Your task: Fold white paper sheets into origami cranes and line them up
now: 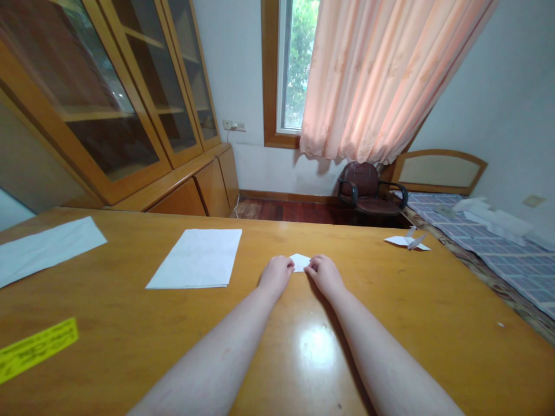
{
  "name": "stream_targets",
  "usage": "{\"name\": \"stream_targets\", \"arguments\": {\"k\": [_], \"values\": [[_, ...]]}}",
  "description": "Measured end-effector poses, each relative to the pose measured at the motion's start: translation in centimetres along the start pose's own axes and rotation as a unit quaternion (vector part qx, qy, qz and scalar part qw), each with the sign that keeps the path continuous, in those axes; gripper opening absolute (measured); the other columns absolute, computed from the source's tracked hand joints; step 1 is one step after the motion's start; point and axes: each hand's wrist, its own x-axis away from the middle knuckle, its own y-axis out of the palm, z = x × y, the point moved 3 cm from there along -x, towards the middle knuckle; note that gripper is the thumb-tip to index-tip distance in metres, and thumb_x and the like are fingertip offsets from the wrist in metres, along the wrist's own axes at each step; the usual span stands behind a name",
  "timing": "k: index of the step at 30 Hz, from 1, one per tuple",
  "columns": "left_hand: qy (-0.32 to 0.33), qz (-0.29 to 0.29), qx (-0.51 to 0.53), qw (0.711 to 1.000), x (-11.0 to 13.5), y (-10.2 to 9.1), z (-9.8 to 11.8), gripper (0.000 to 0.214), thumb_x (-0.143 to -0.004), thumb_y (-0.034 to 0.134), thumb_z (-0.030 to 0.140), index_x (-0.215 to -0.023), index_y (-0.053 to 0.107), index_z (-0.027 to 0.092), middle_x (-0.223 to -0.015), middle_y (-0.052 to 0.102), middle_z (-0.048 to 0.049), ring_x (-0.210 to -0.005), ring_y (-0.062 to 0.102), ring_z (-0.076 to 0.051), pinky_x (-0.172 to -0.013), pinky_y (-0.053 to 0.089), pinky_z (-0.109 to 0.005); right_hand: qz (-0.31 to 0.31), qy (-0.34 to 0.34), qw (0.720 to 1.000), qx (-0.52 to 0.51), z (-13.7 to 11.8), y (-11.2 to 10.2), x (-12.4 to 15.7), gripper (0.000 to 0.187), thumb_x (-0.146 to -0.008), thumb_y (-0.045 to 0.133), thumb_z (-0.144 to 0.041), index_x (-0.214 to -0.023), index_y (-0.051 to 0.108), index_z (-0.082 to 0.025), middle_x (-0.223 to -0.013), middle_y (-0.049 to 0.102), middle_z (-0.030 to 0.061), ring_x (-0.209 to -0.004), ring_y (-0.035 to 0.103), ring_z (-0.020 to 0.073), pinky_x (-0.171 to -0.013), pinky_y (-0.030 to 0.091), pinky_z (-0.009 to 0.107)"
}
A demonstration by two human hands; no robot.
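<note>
A small folded piece of white paper point(300, 263) lies on the wooden table point(269, 346), its top edge coming to a low point. My left hand point(278, 270) grips its left side with the fingers closed. At its right side my right hand point(321, 271) pinches it in the same way. Parts of the paper's two sides are hidden under my fingers. To the left of my hands rests a stack of white paper sheets point(197, 260). A folded white paper figure point(408, 240) with raised flaps stands near the table's far right.
Another white sheet point(47, 248) lies at the left edge, with a yellow label point(39, 346) in front of it. Beyond the table are a glass-door cabinet point(143, 92), an armchair point(368, 190) and a bed point(485, 231).
</note>
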Motion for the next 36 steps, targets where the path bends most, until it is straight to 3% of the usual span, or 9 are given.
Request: {"name": "stream_targets", "arguments": {"k": [9, 15, 21, 28, 36], "values": [[0.014, 0.001, -0.014, 1.000, 0.0, 0.0, 0.0, 0.018, -0.082, 0.052, 0.022, -0.087, 0.068, 0.022, -0.094, 0.065, -0.0040, -0.092, 0.056, -0.017, -0.084, 0.041, -0.027, 0.022, 0.021, 0.997, -0.077, 1.1, 0.2, -0.4, 0.004, -0.073, 0.062, -0.018, -0.072, 0.066, -0.018, -0.088, 0.063, 0.0041, -0.085, 0.056, 0.0163, -0.080, 0.040, 0.026], [-0.035, 0.003, -0.063, 0.997, 0.4, -0.8, 0.3, 0.017, -0.081, 0.055, 0.029, -0.092, 0.069, 0.029, -0.098, 0.067, -0.0016, -0.100, 0.052, -0.020, -0.088, 0.037, -0.033, 0.000, 0.028, 0.994, -0.103, 1.4, 0.0, -0.5, 0.013, -0.072, 0.059, -0.011, -0.076, 0.067, -0.019, -0.089, 0.064, 0.0025, -0.088, 0.057, 0.0156, -0.081, 0.041, 0.026], [-0.025, 0.012, -0.045, 0.999, 0.3, -0.8, -0.1, 0.018, -0.080, 0.055, 0.028, -0.091, 0.069, 0.031, -0.099, 0.068, 0.0004, -0.097, 0.054, -0.019, -0.086, 0.038, -0.032, -0.017, 0.027, 0.996, -0.087, 1.5, -0.1, -0.6, 0.017, -0.073, 0.055, -0.011, -0.079, 0.068, -0.020, -0.092, 0.066, 0.0026, -0.091, 0.058, 0.0162, -0.084, 0.041, 0.027], [-0.022, 0.011, -0.032, 0.999, 0.1, -0.7, -0.6, 0.018, -0.080, 0.056, 0.028, -0.091, 0.069, 0.032, -0.100, 0.068, 0.0020, -0.096, 0.055, -0.019, -0.086, 0.038, -0.032, -0.048, -0.093, 0.994, -0.012, 0.1, -0.1, 0.1, 0.032, -0.081, 0.046, -0.011, -0.091, 0.071, -0.027, -0.110, 0.065, 0.0006, -0.102, 0.056, 0.0168, -0.093, 0.038, 0.031], [-0.044, 0.011, 0.007, 0.999, -0.1, -1.0, -0.9, 0.022, -0.083, 0.049, 0.028, -0.091, 0.070, 0.028, -0.101, 0.068, 0.0000, -0.097, 0.055, -0.019, -0.083, 0.039, -0.030, -0.050, -0.094, 0.994, 0.008, -0.7, -0.6, 0.6, 0.029, -0.079, 0.049, -0.016, -0.094, 0.071, -0.027, -0.111, 0.066, 0.0002, -0.102, 0.055, 0.0173, -0.094, 0.038, 0.031]]}}
